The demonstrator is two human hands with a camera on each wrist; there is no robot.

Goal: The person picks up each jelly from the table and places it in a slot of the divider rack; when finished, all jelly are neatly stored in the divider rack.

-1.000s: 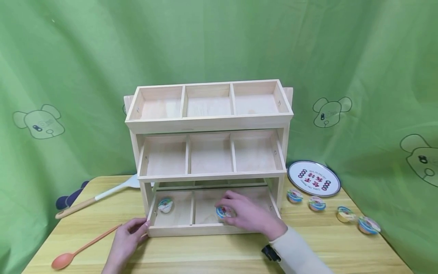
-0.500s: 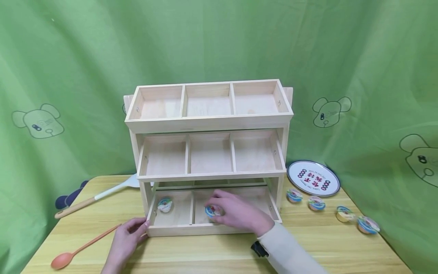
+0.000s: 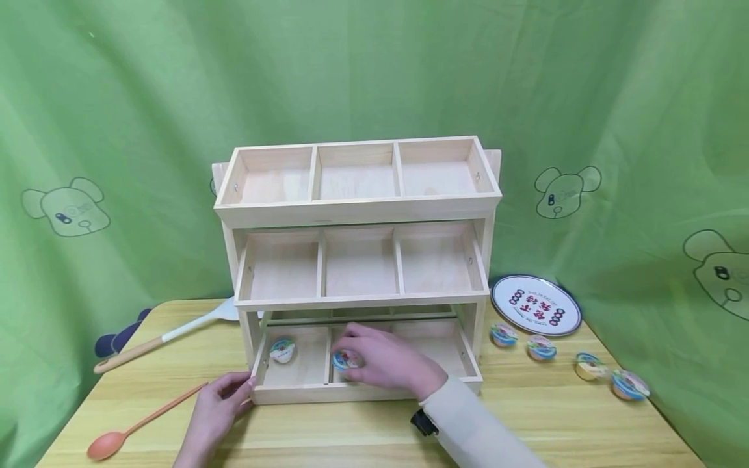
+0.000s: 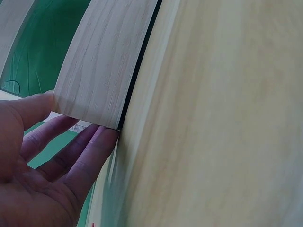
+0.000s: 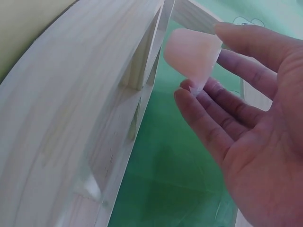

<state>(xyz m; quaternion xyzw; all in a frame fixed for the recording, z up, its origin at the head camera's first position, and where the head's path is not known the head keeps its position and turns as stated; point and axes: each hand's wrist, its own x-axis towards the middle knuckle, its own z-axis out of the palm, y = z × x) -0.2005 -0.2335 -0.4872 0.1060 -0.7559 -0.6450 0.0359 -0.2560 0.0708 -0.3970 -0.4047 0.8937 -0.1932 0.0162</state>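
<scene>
A three-tier wooden rack stands mid-table, each tray divided into three compartments. My left hand grips the front left corner of the bottom tray; in the left wrist view the thumb lies on one edge of the wood and the fingertips on its end. My right hand holds a jelly cup by its lid rim, over the bottom tray's middle compartment. Seen from the right wrist, the cup's pale pink body hangs between thumb and fingers. Another jelly cup, whitish, sits in the bottom left compartment.
Several jelly cups, including a pink one and a yellow one, stand on the right of the table. Behind them lies an oval plate. A white spatula and an orange spoon lie left. Green curtain hangs behind.
My right hand has moved left with the jelly cup, from the right part of the middle compartment toward its left divider. The left hand has stayed at the tray corner.
</scene>
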